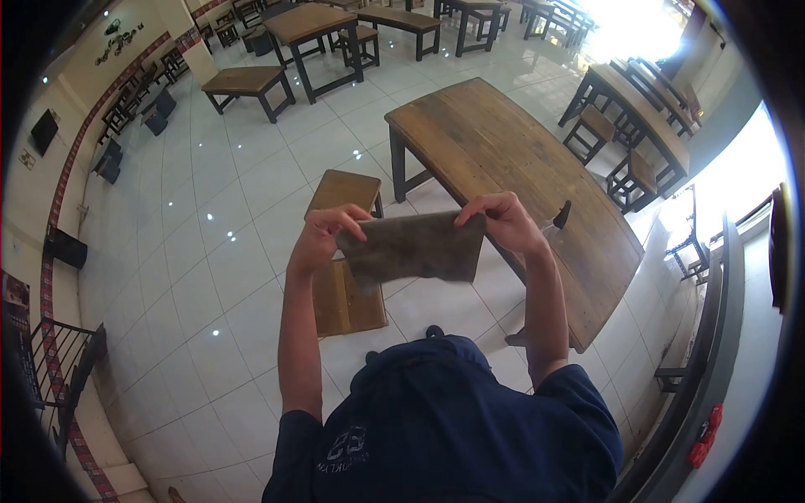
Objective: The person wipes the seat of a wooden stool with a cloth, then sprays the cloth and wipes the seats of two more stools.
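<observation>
A dark grey-brown cloth (415, 247) hangs stretched between my two hands, out in front of my body. My left hand (323, 239) pinches its upper left corner. At the upper right corner, my right hand (510, 222) grips the edge between thumb and fingers. The cloth's lower edge is slightly blurred and hangs free. Just right of my right hand, a bottle with a black top (562, 215) stands on the long wooden table (503, 126); its clear body is hard to make out.
A wooden stool (345, 191) and a wooden bench or stool (356, 310) stand left of the table, partly behind the cloth. More tables and benches (314, 23) fill the back. White tiles (210, 285) cover the floor. A metal railing (63, 377) is at far left.
</observation>
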Available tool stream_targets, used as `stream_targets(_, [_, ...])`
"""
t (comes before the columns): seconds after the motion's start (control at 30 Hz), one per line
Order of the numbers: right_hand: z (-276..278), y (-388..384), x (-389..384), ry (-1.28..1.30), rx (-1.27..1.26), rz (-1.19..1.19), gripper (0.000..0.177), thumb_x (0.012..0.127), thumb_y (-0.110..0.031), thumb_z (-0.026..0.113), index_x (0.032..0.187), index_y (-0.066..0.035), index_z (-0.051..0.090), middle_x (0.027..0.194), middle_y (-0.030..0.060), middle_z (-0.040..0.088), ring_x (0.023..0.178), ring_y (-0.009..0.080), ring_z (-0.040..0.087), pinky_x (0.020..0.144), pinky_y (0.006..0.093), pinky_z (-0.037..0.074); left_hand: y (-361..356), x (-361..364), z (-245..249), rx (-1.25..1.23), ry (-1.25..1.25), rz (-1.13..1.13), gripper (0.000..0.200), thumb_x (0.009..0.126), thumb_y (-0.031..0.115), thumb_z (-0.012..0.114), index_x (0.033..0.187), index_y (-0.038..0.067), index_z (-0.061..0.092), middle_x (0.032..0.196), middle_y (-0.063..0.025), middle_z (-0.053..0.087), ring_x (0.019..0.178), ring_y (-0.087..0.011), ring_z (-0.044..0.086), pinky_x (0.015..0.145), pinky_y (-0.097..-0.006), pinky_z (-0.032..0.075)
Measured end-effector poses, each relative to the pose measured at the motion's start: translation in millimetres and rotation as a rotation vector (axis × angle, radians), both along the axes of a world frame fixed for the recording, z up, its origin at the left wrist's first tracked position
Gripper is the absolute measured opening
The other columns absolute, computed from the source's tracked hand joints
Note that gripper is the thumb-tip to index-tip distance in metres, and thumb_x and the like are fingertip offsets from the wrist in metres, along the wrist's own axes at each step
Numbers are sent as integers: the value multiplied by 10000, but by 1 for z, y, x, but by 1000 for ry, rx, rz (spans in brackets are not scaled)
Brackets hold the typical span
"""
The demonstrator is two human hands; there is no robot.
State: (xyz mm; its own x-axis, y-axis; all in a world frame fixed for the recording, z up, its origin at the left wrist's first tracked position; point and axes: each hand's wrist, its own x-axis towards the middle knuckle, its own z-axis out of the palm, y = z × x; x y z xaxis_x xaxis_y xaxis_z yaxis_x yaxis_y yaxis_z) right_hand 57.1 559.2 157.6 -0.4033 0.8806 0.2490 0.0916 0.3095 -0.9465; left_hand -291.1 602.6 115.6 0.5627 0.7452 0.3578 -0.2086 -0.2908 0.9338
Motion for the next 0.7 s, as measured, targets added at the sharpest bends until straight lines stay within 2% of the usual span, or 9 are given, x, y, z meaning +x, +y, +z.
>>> stream_targets(0.1, [10, -4, 4, -23, -98, 106, 443, 745, 168, 431, 1000, -13, 745, 955, 51, 737, 905, 126, 669, 860, 262, 516, -2, -8, 9, -86, 128, -116, 203, 805, -150, 615, 844, 26, 706, 1056, -120, 711, 972, -173, 660, 833, -300, 516])
stream_targets(0.17, [13, -7, 2, -79, -29, 113, 199, 881, 78, 575, 952, 4, 744, 907, 72, 744, 858, 125, 684, 805, 267, 528, -1, -12, 4, -98, 110, -165, 224, 794, -162, 601, 852, 27, 706, 1059, -119, 710, 964, -167, 660, 831, -290, 511])
stream_targets(0.2, [10, -6, 5, -79, -26, 110, 199, 881, 78, 575, 952, 4, 744, 907, 72, 744, 858, 125, 684, 805, 267, 528, 0, -14, 1, -114, 93, -207, 246, 782, -173, 586, 860, 28, 705, 1062, -119, 710, 957, -161, 660, 830, -281, 506])
stream_targets(0.27, [2, -3, 10, -17, -97, 225, 414, 712, 84, 448, 991, 4, 743, 952, 70, 737, 873, 128, 653, 844, 269, 503, 0, -17, -3, -113, 94, -243, 264, 761, -177, 580, 883, 17, 711, 1060, -116, 707, 973, -159, 654, 844, -278, 497])
stream_targets(0.43, [5, -2, 11, 7, -104, 250, 380, 712, 16, 479, 979, 14, 749, 926, 70, 738, 866, 127, 651, 825, 263, 500, -4, -19, 5, -173, 106, -345, 324, 714, -169, 566, 951, -17, 728, 1067, -106, 693, 1022, -147, 623, 889, -271, 469])
stream_targets(0.5, [0, 0, 14, 32, -115, 256, 381, 710, -5, 481, 978, 16, 752, 920, 69, 739, 866, 127, 650, 824, 262, 499, -7, -20, 13, -250, 107, -386, 320, 717, -142, 618, 989, -18, 733, 1055, -109, 691, 1063, -141, 600, 927, -274, 454])
stream_targets(0.53, [-5, 1, 16, 80, -142, 244, 330, 756, -47, 516, 977, 19, 753, 912, 66, 738, 848, 124, 650, 811, 263, 502, -7, -19, 14, -247, 108, -387, 320, 717, -142, 618, 989, -18, 733, 1055, -109, 691, 1063, -141, 600, 927, -274, 454])
stream_targets(0.63, [-6, -4, 10, 107, -122, 145, 245, 847, -120, 602, 987, 13, 755, 901, 60, 737, 814, 113, 652, 778, 257, 509, -7, -16, 8, -104, 72, -311, 298, 749, -123, 696, 1026, -16, 720, 1036, -134, 709, 943, -174, 672, 819, -295, 539])
stream_targets(0.7, [-7, -4, 1, 85, -77, 59, 212, 891, -149, 654, 997, 3, 756, 899, 58, 737, 797, 105, 653, 758, 251, 511, -4, -12, 0, -108, 353, 71, 312, 804, -43, 750, 1108, 18, 711, 930, -63, 720, 889, -119, 663, 845, -236, 509])
